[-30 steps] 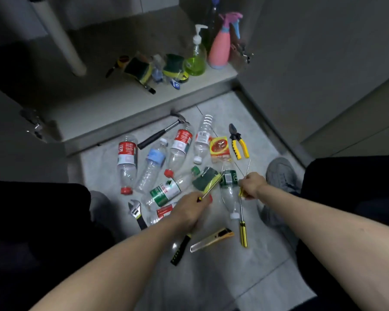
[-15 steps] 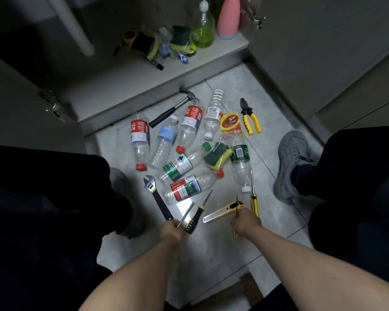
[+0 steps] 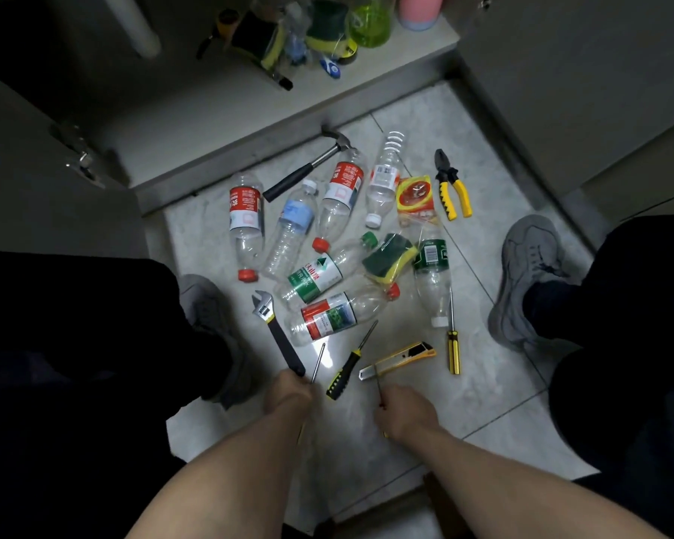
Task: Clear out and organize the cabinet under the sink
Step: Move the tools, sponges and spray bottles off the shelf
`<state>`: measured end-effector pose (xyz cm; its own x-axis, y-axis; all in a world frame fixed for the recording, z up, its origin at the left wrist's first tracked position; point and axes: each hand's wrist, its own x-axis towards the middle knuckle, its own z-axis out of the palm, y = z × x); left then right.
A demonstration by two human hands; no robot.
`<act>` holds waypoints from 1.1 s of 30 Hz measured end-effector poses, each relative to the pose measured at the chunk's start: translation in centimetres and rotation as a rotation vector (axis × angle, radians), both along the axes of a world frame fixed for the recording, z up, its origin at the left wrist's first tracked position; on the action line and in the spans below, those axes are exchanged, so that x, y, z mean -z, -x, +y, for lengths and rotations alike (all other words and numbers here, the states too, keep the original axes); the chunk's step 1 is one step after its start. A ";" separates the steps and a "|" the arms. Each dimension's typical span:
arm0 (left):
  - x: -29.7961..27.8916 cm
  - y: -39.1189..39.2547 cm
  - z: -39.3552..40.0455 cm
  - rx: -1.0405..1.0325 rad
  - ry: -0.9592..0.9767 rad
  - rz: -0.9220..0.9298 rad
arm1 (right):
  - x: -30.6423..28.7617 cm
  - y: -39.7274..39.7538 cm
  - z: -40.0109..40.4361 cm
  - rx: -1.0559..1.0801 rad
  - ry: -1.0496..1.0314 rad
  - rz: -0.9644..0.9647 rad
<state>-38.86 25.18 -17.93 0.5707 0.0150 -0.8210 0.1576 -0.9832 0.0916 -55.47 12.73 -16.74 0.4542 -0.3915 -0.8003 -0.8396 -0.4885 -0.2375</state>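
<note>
Head view looks down on a pale, glossy tiled floor [image 3: 483,383] strewn with crumpled clear plastic bottles [image 3: 288,231] in the centre of the frame, their labels red, blue and green. The left hand [image 3: 288,394], low centre, is closed around a thin metal-shafted screwdriver [image 3: 318,361] whose shaft sticks up toward the bottles; its handle is hidden in the fist. Just left of that hand lies an adjustable wrench [image 3: 275,332] with a steel head and black grip, its end touching the knuckles. The right hand [image 3: 405,412] is curled shut on another slim tool [image 3: 378,387], only a short dark shaft showing above it. Between the two hands lies a black-and-yellow ribbed screwdriver [image 3: 347,369], and a yellow utility knife [image 3: 399,357] sits just above the right hand. Higher up: a green-and-yellow sponge [image 3: 390,260], yellow-handled pliers [image 3: 454,188], a black-gripped hammer [image 3: 308,169]. The open cabinet [image 3: 250,107] fills the upper frame, its shelf holding a green soap bottle [image 3: 368,25]
</note>
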 end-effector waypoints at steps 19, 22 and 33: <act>-7.0 -7.8 -9.2 0.126 0.180 -0.438 | 0.7 -5.9 -25.1 0.255 0.362 0.042; -7.9 -8.2 -10.3 0.179 0.199 -0.395 | 0.2 -6.2 -25.8 0.236 0.340 0.048; -13.0 -17.3 -18.2 0.082 0.569 -0.135 | -10.2 -17.1 -27.4 0.299 0.319 -0.624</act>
